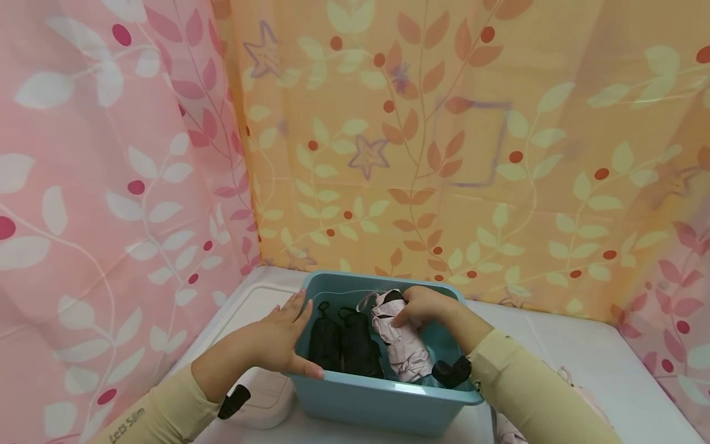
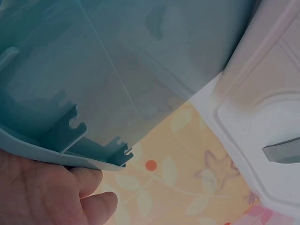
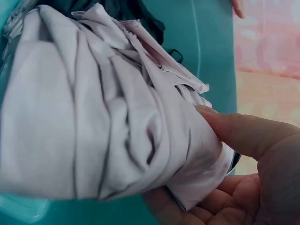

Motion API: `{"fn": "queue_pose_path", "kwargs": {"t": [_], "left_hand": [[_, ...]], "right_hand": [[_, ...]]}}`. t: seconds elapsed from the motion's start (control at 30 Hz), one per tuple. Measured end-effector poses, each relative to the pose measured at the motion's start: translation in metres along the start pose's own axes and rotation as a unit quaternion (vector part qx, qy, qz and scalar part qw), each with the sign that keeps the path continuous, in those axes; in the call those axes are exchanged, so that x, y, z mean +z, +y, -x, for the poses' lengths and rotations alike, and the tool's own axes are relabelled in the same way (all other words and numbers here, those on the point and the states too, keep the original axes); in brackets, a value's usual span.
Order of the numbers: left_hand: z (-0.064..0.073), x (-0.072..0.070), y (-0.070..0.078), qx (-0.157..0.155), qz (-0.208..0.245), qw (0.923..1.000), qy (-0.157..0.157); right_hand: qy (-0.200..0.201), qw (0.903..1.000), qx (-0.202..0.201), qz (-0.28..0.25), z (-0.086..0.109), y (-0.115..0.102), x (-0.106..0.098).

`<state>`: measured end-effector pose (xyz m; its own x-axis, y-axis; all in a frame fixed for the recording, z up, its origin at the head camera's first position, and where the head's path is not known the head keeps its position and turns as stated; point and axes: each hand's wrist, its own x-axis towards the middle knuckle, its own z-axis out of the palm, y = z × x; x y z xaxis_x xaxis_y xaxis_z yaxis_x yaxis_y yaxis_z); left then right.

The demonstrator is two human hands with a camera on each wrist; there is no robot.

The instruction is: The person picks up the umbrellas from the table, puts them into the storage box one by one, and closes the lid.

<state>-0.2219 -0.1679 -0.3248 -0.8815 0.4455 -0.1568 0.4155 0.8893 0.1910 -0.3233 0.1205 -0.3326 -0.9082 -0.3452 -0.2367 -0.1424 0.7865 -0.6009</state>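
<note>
Blue bin point(image 1: 377, 404), mid-table. Pale pink folded umbrella point(image 1: 407, 348) inside its walls, slanted, beside two black folded umbrellas point(image 1: 360, 348); can't tell if it touches the floor. Left hand point(image 1: 277, 339) rests on the left rim, fingers extended; right hand point(image 1: 429, 308) pinches the pink umbrella's far end. Probably best to keep the loose folds pinched and the bin steadied. Open room right of the umbrella; front rim close to its near end, black wrist device point(image 1: 452, 373) too.
</note>
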Motion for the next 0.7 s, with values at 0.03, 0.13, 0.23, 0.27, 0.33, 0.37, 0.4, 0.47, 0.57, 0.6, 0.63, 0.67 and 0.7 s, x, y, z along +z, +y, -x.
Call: {"fn": "queue_pose_path", "kwargs": {"t": [0.03,0.13,0.23,0.27,0.33,0.37,0.4,0.47,0.57,0.6,0.63,0.67,0.7], "left_hand": [[0.0,0.0,0.0,0.0,0.001,1.0,0.0],[0.0,-0.001,0.001,0.0,0.002,1.0,-0.001],[0.0,-0.002,0.001,0.001,0.005,1.0,-0.001],[0.0,-0.002,0.001,0.001,0.005,1.0,-0.001],[-0.001,-0.001,0.001,0.002,0.005,1.0,0.0],[-0.001,-0.001,0.001,0.002,0.006,1.0,-0.001],[-0.001,-0.001,0.001,0.001,0.004,1.0,-0.001],[-0.001,0.0,0.001,0.0,-0.001,1.0,-0.002],[-0.002,0.001,-0.001,-0.004,-0.006,1.0,-0.004],[-0.002,0.002,-0.001,-0.005,-0.008,0.9999,-0.004],[-0.002,0.002,-0.001,-0.004,-0.008,1.0,-0.004],[-0.002,0.002,-0.002,-0.004,-0.007,1.0,-0.004],[-0.002,0.002,-0.001,-0.003,-0.006,1.0,-0.004]], "right_hand": [[-0.002,1.0,0.003,0.0,-0.001,0.001,0.001],[-0.007,0.9999,0.013,-0.006,-0.003,0.003,0.004],[-0.008,0.9998,0.018,-0.003,-0.004,0.005,0.006],[-0.008,0.9998,0.018,-0.002,-0.004,0.005,0.006],[-0.01,0.9998,0.016,-0.006,-0.005,0.006,0.007],[-0.011,0.9998,0.014,-0.009,-0.005,0.006,0.007],[-0.013,0.9997,0.014,-0.014,-0.005,0.007,0.008],[-0.018,0.9994,0.016,-0.023,-0.004,0.007,0.008],[-0.034,0.9986,0.033,-0.023,-0.004,0.008,0.007],[-0.04,0.9982,0.041,-0.017,-0.003,0.009,0.006],[-0.045,0.9977,0.049,-0.011,-0.003,0.009,0.006],[-0.05,0.9972,0.056,-0.002,-0.003,0.011,0.005],[-0.053,0.9966,0.063,0.0,-0.003,0.011,0.004]]}}
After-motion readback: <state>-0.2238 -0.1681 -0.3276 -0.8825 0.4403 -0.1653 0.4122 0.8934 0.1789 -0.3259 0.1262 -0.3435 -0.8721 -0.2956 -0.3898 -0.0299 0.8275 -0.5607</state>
